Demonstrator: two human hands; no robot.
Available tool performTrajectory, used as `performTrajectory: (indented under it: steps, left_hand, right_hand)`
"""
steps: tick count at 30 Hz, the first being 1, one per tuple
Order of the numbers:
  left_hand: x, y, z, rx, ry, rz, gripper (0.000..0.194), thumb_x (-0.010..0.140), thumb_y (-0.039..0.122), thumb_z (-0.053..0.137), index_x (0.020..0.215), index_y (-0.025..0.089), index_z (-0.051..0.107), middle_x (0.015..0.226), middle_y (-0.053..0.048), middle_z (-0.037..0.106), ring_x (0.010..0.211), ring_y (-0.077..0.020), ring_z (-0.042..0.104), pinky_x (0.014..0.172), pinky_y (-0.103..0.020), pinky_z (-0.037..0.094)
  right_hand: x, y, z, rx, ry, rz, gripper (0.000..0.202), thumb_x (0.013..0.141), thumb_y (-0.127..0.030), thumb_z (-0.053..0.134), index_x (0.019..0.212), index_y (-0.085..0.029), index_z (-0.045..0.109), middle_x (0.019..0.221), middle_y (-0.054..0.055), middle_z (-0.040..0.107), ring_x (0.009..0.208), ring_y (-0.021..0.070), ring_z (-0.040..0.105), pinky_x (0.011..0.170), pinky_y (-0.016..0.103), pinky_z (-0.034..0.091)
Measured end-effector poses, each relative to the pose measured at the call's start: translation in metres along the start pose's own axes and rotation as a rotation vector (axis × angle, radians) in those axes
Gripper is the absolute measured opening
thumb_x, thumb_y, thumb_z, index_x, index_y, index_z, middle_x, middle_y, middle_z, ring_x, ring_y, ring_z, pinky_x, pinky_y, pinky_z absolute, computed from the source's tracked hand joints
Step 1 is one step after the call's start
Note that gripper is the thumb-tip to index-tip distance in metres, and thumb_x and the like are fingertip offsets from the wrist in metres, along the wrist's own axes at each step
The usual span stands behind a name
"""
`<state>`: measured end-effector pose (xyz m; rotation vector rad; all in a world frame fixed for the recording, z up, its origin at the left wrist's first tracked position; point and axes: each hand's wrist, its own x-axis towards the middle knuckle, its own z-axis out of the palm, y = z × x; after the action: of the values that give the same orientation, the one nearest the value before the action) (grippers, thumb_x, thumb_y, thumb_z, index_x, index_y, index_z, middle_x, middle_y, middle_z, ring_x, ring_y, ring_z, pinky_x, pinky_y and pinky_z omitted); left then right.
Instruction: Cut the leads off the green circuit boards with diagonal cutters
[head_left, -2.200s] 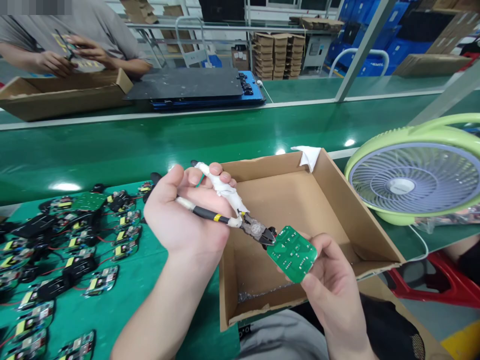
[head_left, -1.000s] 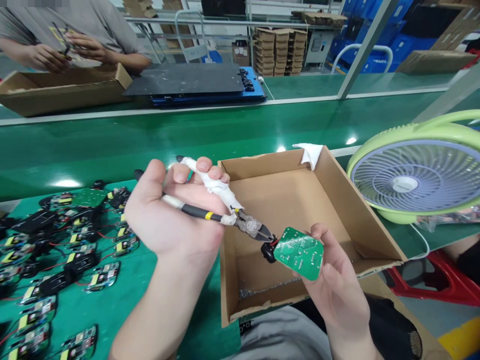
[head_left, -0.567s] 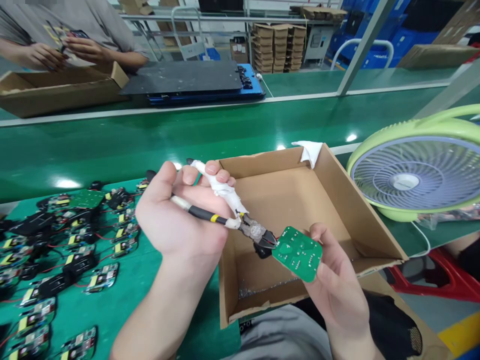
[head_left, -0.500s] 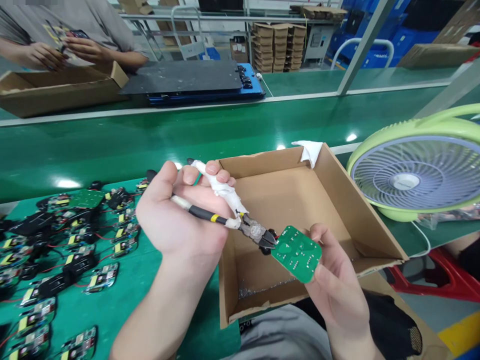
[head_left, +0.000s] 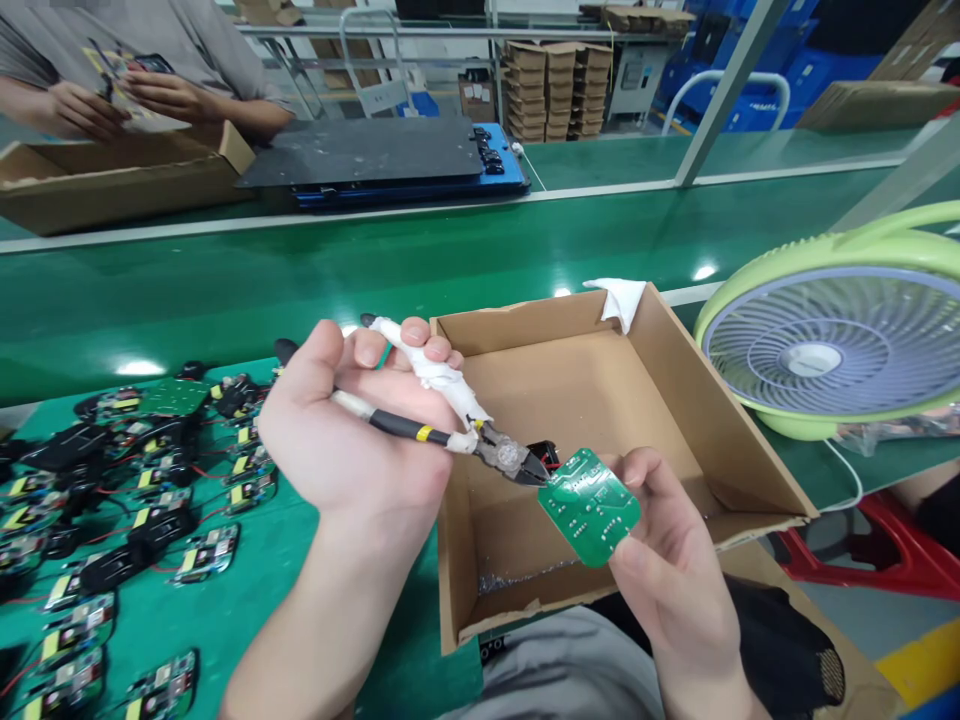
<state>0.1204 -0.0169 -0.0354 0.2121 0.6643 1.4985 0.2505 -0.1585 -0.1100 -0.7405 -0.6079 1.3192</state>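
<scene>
My left hand (head_left: pixel 360 430) is wrapped round a pair of side cutters (head_left: pixel 409 428), their handles partly bound in white tape. The cutters' jaws meet the upper left edge of a green circuit board (head_left: pixel 589 508). By its right edge, between thumb and fingers, my right hand (head_left: pixel 675 550) grips the board, solder side up. A black part with a red wire (head_left: pixel 545 453) shows behind the jaws, partly hidden by them. Both hands are above an open cardboard box (head_left: pixel 570 390), which has small bits of debris along its near inner edge.
Several circuit boards with black parts and red wires (head_left: pixel 150 515) cover the green mat at left. A green fan (head_left: pixel 814 360) stands at right, near a red stool (head_left: pixel 885 550). Across the bench, a co-worker's hands (head_left: pixel 161 95) work above another cardboard box (head_left: pixel 120 185).
My left hand and the cutters have shifted slightly left. The board has tilted a little, and more of the black part and red wire shows behind the jaws.
</scene>
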Motion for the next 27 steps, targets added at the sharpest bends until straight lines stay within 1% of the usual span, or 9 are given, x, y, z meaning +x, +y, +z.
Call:
performTrajectory:
  steps: [4, 7, 9, 12, 15, 18, 23, 27]
  left_hand:
    - [-0.0007, 0.0004, -0.0003, -0.015, 0.002, 0.038, 0.035, 0.091, 0.037, 0.049, 0.067, 0.022, 0.028, 0.069, -0.005, 0.044, 0.061, -0.0166, 0.052, 0.053, -0.029, 0.046]
    - [-0.0001, 0.0002, -0.0012, -0.019, -0.004, 0.049, 0.037, 0.091, 0.038, 0.049, 0.066, 0.021, 0.027, 0.068, -0.005, 0.043, 0.06, -0.0161, 0.052, 0.053, -0.029, 0.045]
    - [0.0007, -0.0003, -0.002, -0.011, -0.012, 0.047, 0.037, 0.092, 0.039, 0.048, 0.066, 0.021, 0.027, 0.069, -0.005, 0.043, 0.06, -0.0157, 0.05, 0.054, -0.029, 0.046]
    - [0.0012, -0.0006, -0.0025, 0.0, -0.029, 0.027, 0.037, 0.092, 0.04, 0.047, 0.066, 0.022, 0.028, 0.07, -0.006, 0.045, 0.059, -0.016, 0.05, 0.054, -0.03, 0.046]
    - [0.0006, -0.0002, -0.002, -0.013, -0.025, 0.05, 0.037, 0.091, 0.039, 0.049, 0.066, 0.022, 0.027, 0.068, -0.005, 0.042, 0.058, -0.0161, 0.05, 0.053, -0.03, 0.045]
    - [-0.0002, 0.0006, -0.0012, -0.005, -0.024, 0.034, 0.037, 0.092, 0.039, 0.047, 0.066, 0.022, 0.027, 0.069, -0.005, 0.042, 0.058, -0.0161, 0.051, 0.053, -0.03, 0.046]
    - [0.001, -0.0006, -0.0015, 0.013, -0.043, -0.023, 0.037, 0.095, 0.037, 0.042, 0.065, 0.021, 0.028, 0.069, -0.006, 0.048, 0.059, -0.0156, 0.052, 0.057, -0.031, 0.049]
    - [0.0022, -0.0041, -0.0014, 0.028, -0.036, 0.004, 0.032, 0.089, 0.029, 0.047, 0.062, 0.02, 0.032, 0.068, -0.006, 0.049, 0.058, -0.0146, 0.051, 0.054, -0.029, 0.048]
  right_hand:
    - [0.0004, -0.0006, 0.0012, -0.016, 0.001, 0.0, 0.028, 0.083, -0.026, 0.081, 0.102, -0.03, 0.06, 0.113, 0.005, 0.066, 0.093, 0.0225, 0.069, 0.077, 0.035, 0.06]
    - [0.0003, -0.0007, 0.0013, -0.031, 0.036, 0.008, 0.029, 0.081, -0.029, 0.083, 0.101, -0.029, 0.061, 0.112, 0.006, 0.067, 0.091, 0.0226, 0.069, 0.075, 0.034, 0.06]
    - [0.0003, -0.0007, 0.0013, -0.05, 0.059, 0.013, 0.03, 0.08, -0.03, 0.084, 0.1, -0.028, 0.061, 0.111, 0.006, 0.068, 0.09, 0.022, 0.068, 0.074, 0.033, 0.06]
    - [0.0, -0.0014, 0.0022, -0.056, 0.055, 0.006, 0.031, 0.079, -0.031, 0.085, 0.099, -0.03, 0.062, 0.11, 0.004, 0.068, 0.089, 0.0209, 0.069, 0.073, 0.031, 0.059]
    - [-0.0008, -0.0032, 0.0049, -0.055, 0.067, 0.034, 0.032, 0.078, -0.034, 0.086, 0.097, -0.03, 0.061, 0.11, 0.003, 0.068, 0.088, 0.0207, 0.07, 0.073, 0.032, 0.059]
    - [-0.0015, -0.0041, 0.0067, -0.053, 0.082, 0.052, 0.033, 0.078, -0.035, 0.087, 0.097, -0.03, 0.061, 0.11, 0.003, 0.068, 0.087, 0.0208, 0.07, 0.073, 0.033, 0.059]
    - [-0.0006, -0.0014, 0.0035, -0.024, 0.034, 0.009, 0.028, 0.082, -0.029, 0.083, 0.101, -0.03, 0.062, 0.113, 0.004, 0.067, 0.089, 0.0207, 0.07, 0.073, 0.032, 0.06]
    - [0.0, 0.0, 0.0016, -0.005, 0.012, -0.024, 0.026, 0.083, -0.024, 0.081, 0.101, -0.029, 0.062, 0.111, 0.005, 0.066, 0.089, 0.0207, 0.07, 0.072, 0.032, 0.061]
